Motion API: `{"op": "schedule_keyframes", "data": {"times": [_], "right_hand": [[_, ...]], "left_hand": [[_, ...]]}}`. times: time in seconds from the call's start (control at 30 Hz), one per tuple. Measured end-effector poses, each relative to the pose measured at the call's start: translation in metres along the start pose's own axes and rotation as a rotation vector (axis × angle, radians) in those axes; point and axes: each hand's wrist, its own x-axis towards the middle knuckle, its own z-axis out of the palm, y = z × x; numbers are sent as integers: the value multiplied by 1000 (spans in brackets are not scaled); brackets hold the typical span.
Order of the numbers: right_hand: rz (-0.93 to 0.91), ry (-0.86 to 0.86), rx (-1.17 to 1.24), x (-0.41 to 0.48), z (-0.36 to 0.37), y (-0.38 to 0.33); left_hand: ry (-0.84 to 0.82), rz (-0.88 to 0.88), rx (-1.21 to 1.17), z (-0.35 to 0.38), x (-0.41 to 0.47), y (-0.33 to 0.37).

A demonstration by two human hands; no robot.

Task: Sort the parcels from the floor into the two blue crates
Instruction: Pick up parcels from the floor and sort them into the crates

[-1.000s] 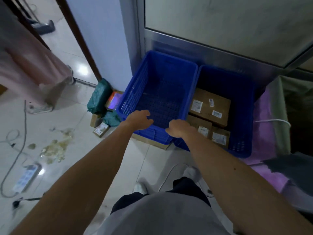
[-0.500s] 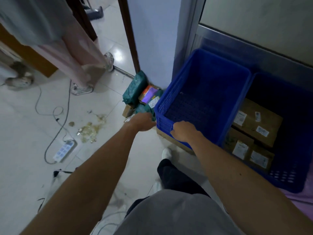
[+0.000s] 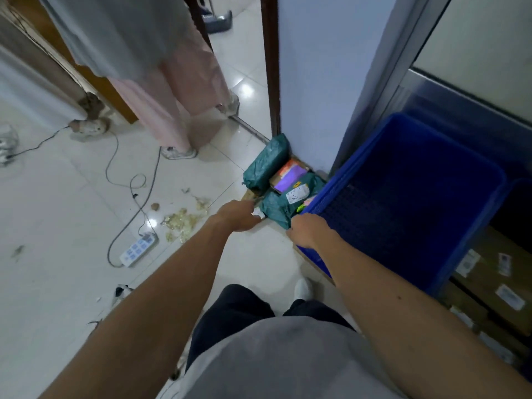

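Soft teal plastic mailer bag (image 3: 277, 208) on floor beside blue mesh plastic crate (image 3: 426, 162).
Likely light, floppy, slick; best bunched at an edge. Left hand (image 3: 239, 216) and right hand (image 3: 309, 233) apart, grips hidden: cannot tell.

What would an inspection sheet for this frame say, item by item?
Surface: glossy white tiled floor.
Job's things: blue crate looks empty; cardboard boxes lie right of it; green parcels and a colourful box are piled by the wall.
Clutter: yellowish scraps on the tiles.
Hands: left hand at the parcel pile, right hand at the crate's near corner; grips not visible.
Cables: power strip with a grey cable looping across the floor.
Surroundings: a standing person's pink trouser legs.
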Motion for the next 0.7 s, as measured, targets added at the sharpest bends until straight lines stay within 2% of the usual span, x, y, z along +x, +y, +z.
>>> {"op": "schedule_keyframes", "data": {"times": [0.2, 0.5, 0.7], "right_hand": [[32, -34, 19, 41, -4, -17], [281, -28, 285, 115, 9, -63], [416, -22, 411, 203, 47, -79]], "left_hand": [[-48, 11, -10, -7, 46, -31], [-273, 130, -38, -26, 161, -77], [-395, 146, -127, -2, 258, -100]]}}
